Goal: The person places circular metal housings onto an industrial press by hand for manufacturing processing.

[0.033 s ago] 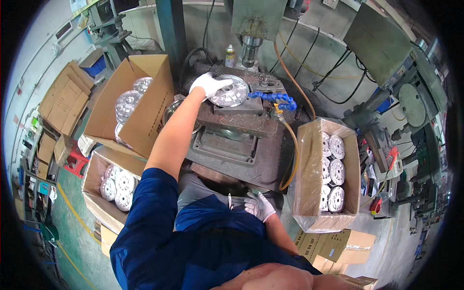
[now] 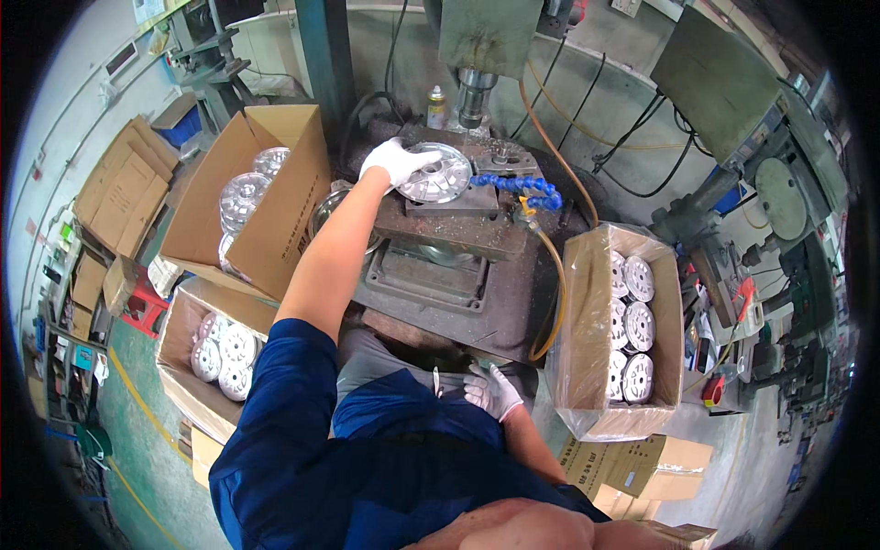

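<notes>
My left hand (image 2: pixel 398 162), in a white glove, grips the left rim of a round silver metal disc (image 2: pixel 448 175). The disc has a patterned face and lies over a small steel block (image 2: pixel 451 203) on the machine table (image 2: pixel 412 227). A blue jointed coolant hose (image 2: pixel 524 186) reaches to the disc's right side. Above and behind it hangs the machine's spindle (image 2: pixel 475 96). Low by my lap, my right hand (image 2: pixel 493 392), gloved too, is closed with its fingers curled; whatever it may hold is hidden.
Cardboard boxes of similar discs stand around me: a tall box (image 2: pixel 298 174) and a lower box (image 2: pixel 192 403) at left, and a plastic-lined box (image 2: pixel 587 339) at right. A spray can (image 2: pixel 436 108) stands behind the table. An orange hose (image 2: pixel 555 293) loops down its right side.
</notes>
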A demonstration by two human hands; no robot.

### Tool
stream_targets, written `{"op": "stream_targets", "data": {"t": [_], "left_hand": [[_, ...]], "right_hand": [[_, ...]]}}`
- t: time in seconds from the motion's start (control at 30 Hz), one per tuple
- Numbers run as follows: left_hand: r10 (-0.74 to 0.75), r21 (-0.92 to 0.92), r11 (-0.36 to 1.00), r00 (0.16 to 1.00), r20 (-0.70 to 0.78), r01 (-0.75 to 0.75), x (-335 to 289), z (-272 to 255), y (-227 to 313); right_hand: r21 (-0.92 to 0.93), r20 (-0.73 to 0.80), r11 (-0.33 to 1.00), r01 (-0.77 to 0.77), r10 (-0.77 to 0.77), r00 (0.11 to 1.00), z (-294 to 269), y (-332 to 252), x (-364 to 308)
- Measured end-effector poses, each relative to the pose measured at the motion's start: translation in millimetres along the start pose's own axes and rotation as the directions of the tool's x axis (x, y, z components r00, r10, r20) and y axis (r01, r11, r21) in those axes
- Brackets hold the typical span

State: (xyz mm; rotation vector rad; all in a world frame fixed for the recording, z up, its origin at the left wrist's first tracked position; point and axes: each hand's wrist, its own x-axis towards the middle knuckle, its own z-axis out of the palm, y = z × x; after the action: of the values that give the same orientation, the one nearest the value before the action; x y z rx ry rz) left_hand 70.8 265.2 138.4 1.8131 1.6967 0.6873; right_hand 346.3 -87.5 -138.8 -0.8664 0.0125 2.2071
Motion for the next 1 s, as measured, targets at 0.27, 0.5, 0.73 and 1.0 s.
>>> {"op": "stream_targets", "data": {"t": [0.27,0.5,0.73,1.0], "left_hand": [[-0.04,0.001,0.999,0.953,-0.3,0.042,-7.2,-19.6,7.8],[-0.143,-0.433,0.9,0.968,-0.208,0.04,-40.1,-46.8,-74.3],[0.429,-0.625,-0.475,0.783,0.45,0.619,-232.3,45.0,-139.4],[0.446,-0.341,-0.022,0.315,0.838,0.94,-279.3,112.2,-79.0]], "right_hand": [[-0.013,-0.018,1.0,0.004,-0.004,1.0,-0.6,-3.5,3.6],[-0.097,0.002,0.995,0.038,-0.038,0.999,0.6,0.5,-5.3],[-0.7,0.025,0.696,0.157,-0.195,0.98,64.0,1.7,-43.9],[-0.84,0.478,-0.012,0.542,-0.489,0.73,200.6,-42.3,-77.6]]}}
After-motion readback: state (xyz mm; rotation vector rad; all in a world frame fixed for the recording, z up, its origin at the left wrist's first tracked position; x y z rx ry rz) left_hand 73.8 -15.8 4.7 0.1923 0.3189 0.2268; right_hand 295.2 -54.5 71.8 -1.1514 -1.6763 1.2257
